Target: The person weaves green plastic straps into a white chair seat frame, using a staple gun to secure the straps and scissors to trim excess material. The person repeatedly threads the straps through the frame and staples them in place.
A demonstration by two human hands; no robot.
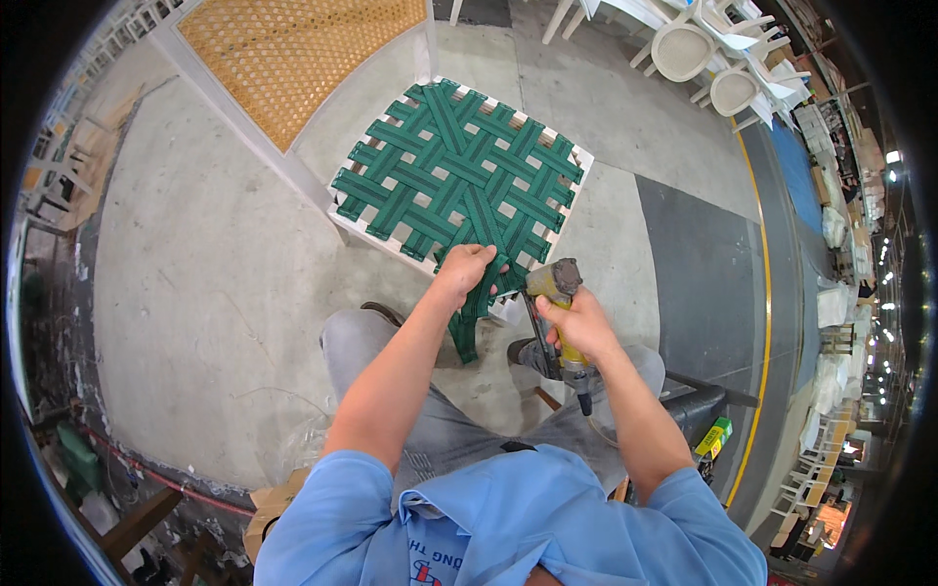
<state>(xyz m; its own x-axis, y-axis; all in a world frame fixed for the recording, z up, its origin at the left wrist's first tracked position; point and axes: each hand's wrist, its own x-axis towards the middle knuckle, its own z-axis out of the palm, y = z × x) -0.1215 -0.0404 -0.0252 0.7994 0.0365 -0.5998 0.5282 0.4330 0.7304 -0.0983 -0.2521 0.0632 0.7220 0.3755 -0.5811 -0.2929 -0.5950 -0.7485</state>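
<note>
We see a grey concrete floor (195,264) with a darker strip (699,283) edged by a yellow line (760,293). A white-framed panel of tan lattice (293,49) lies at the top left. White chairs (718,54) stand stacked at the top right. Cardboard (274,503) and dark wooden pieces (137,523) lie at the lower left, and a small green-and-yellow box (714,436) sits at the lower right.

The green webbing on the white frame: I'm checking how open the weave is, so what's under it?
Through the gaps in the green webbing only grey concrete floor shows. The near frame edge is hidden by the left hand gripping the straps.
</note>
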